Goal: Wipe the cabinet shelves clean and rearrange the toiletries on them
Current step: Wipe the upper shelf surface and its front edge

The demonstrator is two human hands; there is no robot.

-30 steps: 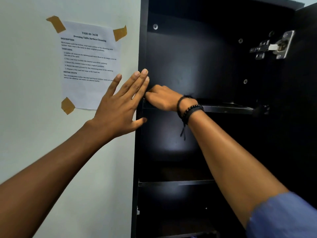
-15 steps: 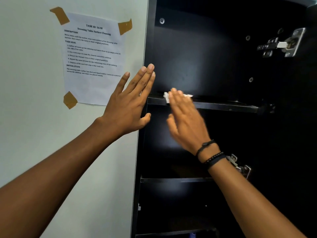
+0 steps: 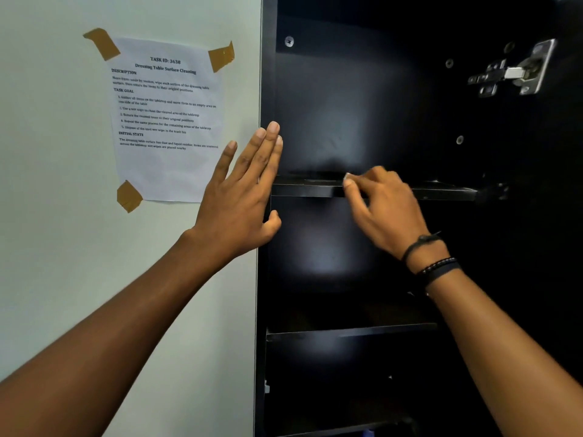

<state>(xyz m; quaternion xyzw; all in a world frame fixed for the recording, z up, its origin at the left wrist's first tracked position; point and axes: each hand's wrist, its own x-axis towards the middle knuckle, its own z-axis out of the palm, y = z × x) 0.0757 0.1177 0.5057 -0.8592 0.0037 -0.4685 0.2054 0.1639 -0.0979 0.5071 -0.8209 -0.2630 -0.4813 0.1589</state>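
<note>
Shelf (image 3: 315,190) beside taped paper (image 3: 164,121)

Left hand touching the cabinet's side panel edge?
Touching. Head view: left hand lies flat, fingertips overlapping the cabinet edge, thumb hooked around it.

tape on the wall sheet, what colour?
Brownish tan tape, on three corners of the paper sheet; head view.

Printed sheet (image 3: 165,118) taped to wall (image 3: 63,216)
Reading "TASK ID: 3638", "Dressing Table Surface Cleaning", "DESCRIPTION", "TASK GOAL", "INITIAL STATE".
</note>
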